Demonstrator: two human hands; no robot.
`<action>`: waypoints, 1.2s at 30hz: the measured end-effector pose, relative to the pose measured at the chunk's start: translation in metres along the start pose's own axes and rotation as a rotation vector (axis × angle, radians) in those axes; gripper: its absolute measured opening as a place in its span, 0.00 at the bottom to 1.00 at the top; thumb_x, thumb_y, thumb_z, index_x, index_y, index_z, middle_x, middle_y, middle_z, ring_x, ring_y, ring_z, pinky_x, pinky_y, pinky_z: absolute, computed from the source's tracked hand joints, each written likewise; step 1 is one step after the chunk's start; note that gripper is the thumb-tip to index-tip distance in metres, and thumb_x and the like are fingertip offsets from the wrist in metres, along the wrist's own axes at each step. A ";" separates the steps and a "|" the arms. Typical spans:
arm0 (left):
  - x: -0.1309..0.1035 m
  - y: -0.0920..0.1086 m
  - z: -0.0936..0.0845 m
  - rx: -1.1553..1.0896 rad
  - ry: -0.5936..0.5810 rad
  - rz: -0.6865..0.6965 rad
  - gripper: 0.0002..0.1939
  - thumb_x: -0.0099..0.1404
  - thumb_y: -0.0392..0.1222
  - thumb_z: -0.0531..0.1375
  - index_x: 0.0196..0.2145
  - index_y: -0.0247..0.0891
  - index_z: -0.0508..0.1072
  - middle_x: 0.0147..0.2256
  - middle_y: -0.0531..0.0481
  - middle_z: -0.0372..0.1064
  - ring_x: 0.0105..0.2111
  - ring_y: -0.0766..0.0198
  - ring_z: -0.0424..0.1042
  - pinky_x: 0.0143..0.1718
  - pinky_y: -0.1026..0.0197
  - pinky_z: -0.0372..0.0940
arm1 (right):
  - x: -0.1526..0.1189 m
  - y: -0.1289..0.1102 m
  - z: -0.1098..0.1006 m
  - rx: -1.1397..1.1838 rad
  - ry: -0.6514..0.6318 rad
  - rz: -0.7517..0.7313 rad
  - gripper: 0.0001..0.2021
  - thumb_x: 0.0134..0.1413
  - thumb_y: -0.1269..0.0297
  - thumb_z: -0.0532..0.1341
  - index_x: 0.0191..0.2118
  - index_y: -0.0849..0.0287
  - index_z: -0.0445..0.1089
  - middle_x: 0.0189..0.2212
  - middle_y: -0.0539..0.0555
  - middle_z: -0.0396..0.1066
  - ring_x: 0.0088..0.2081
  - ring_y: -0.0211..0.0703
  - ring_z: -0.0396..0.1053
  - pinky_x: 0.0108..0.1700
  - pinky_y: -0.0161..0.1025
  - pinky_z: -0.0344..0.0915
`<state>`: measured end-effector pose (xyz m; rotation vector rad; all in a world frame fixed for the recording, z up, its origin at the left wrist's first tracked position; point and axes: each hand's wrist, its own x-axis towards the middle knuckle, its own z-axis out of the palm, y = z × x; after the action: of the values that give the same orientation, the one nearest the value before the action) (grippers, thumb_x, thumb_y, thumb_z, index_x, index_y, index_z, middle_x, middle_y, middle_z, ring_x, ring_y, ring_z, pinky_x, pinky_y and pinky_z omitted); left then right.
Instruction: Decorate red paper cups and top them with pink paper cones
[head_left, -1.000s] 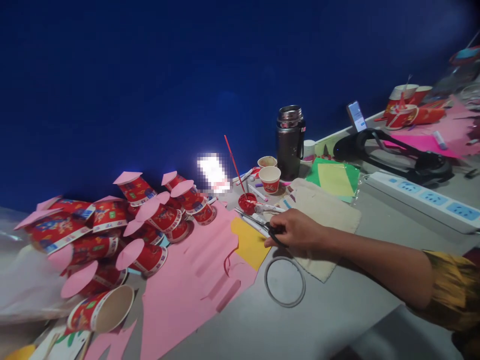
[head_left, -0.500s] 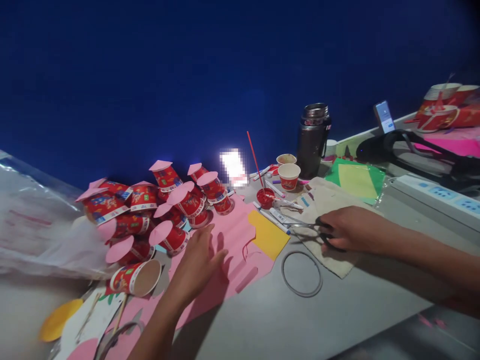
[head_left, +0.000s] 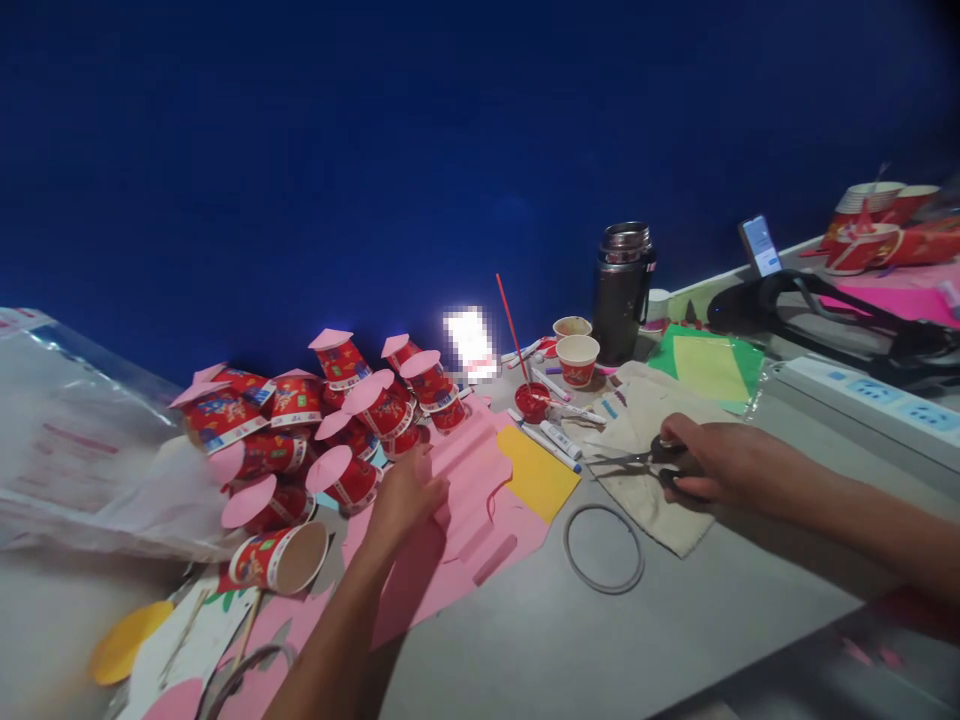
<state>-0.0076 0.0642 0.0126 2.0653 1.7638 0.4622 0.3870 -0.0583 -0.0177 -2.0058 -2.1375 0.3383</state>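
My right hand (head_left: 701, 465) is closed on the dark handles of a pair of scissors (head_left: 626, 461), held above a beige cloth (head_left: 675, 525) with the blades pointing left and slightly parted. My left hand (head_left: 409, 500) is over the pink paper (head_left: 465, 470), its fingers bent at the paper's upper left part, near the red cups. Whether the fingers pinch the paper is too small to tell. A yellow sheet (head_left: 536, 475) lies on the pink paper's right side. Left of my left hand, red paper cups with pink discs (head_left: 345, 475) are heaped together.
A grey ring (head_left: 604, 548) lies on the table between my hands. Behind are markers (head_left: 559, 440), a small red pot (head_left: 532, 402) with a stick, two cups and a dark flask (head_left: 619, 300). A power strip (head_left: 870, 400) is at right, a plastic bag (head_left: 97, 450) at left.
My right hand has moved slightly right with the scissors, away from the markers. The left hand's fingers have drawn closer together over the pink paper. The view has shifted slightly.
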 end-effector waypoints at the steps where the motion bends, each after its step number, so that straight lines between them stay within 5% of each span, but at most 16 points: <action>1: -0.003 0.000 -0.007 -0.050 -0.005 0.004 0.22 0.62 0.40 0.58 0.53 0.32 0.73 0.52 0.37 0.76 0.52 0.47 0.74 0.53 0.51 0.66 | 0.001 0.000 0.000 -0.008 0.011 -0.012 0.11 0.53 0.67 0.68 0.42 0.56 0.68 0.34 0.60 0.75 0.35 0.52 0.73 0.34 0.42 0.58; 6: -0.039 -0.016 -0.054 -0.534 -0.075 -0.051 0.15 0.56 0.48 0.67 0.38 0.37 0.77 0.26 0.51 0.73 0.28 0.59 0.71 0.33 0.59 0.67 | 0.013 0.007 0.003 0.008 -0.074 -0.086 0.12 0.50 0.58 0.69 0.29 0.56 0.67 0.35 0.56 0.71 0.29 0.45 0.67 0.30 0.40 0.54; 9: -0.062 -0.024 -0.069 -0.623 -0.342 -0.046 0.12 0.52 0.48 0.69 0.28 0.38 0.75 0.22 0.54 0.66 0.21 0.67 0.62 0.24 0.63 0.59 | 0.023 0.011 0.001 0.081 -0.175 -0.082 0.12 0.48 0.60 0.69 0.26 0.56 0.65 0.27 0.52 0.69 0.30 0.45 0.67 0.30 0.38 0.53; 12: -0.072 -0.022 -0.067 -0.471 -0.793 0.036 0.12 0.51 0.44 0.68 0.22 0.38 0.69 0.26 0.53 0.64 0.24 0.67 0.61 0.24 0.64 0.55 | 0.027 0.011 -0.005 0.122 -0.261 -0.061 0.07 0.47 0.65 0.67 0.26 0.57 0.68 0.27 0.51 0.71 0.29 0.43 0.66 0.29 0.36 0.53; 14: -0.071 -0.020 -0.060 -0.343 -0.896 0.021 0.08 0.53 0.41 0.64 0.25 0.39 0.68 0.26 0.55 0.63 0.24 0.67 0.61 0.25 0.64 0.53 | 0.026 0.010 -0.010 0.138 -0.303 -0.069 0.03 0.48 0.69 0.65 0.29 0.56 0.70 0.28 0.52 0.73 0.28 0.42 0.67 0.28 0.36 0.55; 19: -0.057 -0.020 -0.056 0.206 -0.573 0.050 0.03 0.54 0.34 0.57 0.25 0.40 0.66 0.25 0.54 0.65 0.26 0.62 0.64 0.27 0.60 0.50 | 0.018 0.004 -0.024 0.068 -0.309 -0.077 0.06 0.49 0.75 0.64 0.30 0.55 0.73 0.29 0.55 0.76 0.28 0.42 0.69 0.30 0.39 0.56; 22: -0.050 -0.011 -0.055 0.469 -0.314 0.066 0.07 0.57 0.36 0.57 0.33 0.41 0.73 0.39 0.45 0.74 0.38 0.51 0.72 0.33 0.57 0.55 | 0.017 -0.013 -0.034 -0.035 -0.207 -0.090 0.03 0.58 0.69 0.63 0.37 0.55 0.74 0.31 0.57 0.77 0.29 0.44 0.69 0.31 0.41 0.55; 26: -0.039 0.008 -0.031 0.298 -0.213 0.160 0.14 0.66 0.42 0.55 0.47 0.40 0.73 0.49 0.41 0.74 0.50 0.49 0.71 0.46 0.53 0.61 | 0.032 -0.063 -0.036 -0.106 -0.259 -0.285 0.08 0.64 0.56 0.61 0.37 0.53 0.74 0.32 0.55 0.78 0.29 0.45 0.71 0.29 0.39 0.51; 31: -0.026 0.011 0.012 0.281 -0.178 0.166 0.12 0.61 0.38 0.61 0.44 0.39 0.73 0.46 0.39 0.73 0.49 0.47 0.69 0.47 0.51 0.61 | 0.063 -0.126 -0.020 -0.173 -0.245 -0.413 0.08 0.61 0.57 0.65 0.40 0.55 0.77 0.32 0.56 0.80 0.31 0.48 0.75 0.29 0.37 0.46; 36: -0.020 0.001 0.020 -0.007 -0.105 0.156 0.10 0.56 0.33 0.61 0.38 0.39 0.75 0.40 0.43 0.75 0.45 0.50 0.70 0.48 0.51 0.62 | 0.085 -0.148 0.000 -0.080 -0.233 -0.403 0.11 0.63 0.55 0.63 0.38 0.56 0.78 0.33 0.57 0.80 0.33 0.48 0.75 0.29 0.37 0.48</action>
<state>0.0001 0.0427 -0.0040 2.1894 1.5470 0.3955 0.2404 0.0181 0.0239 -1.5794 -2.6661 0.4432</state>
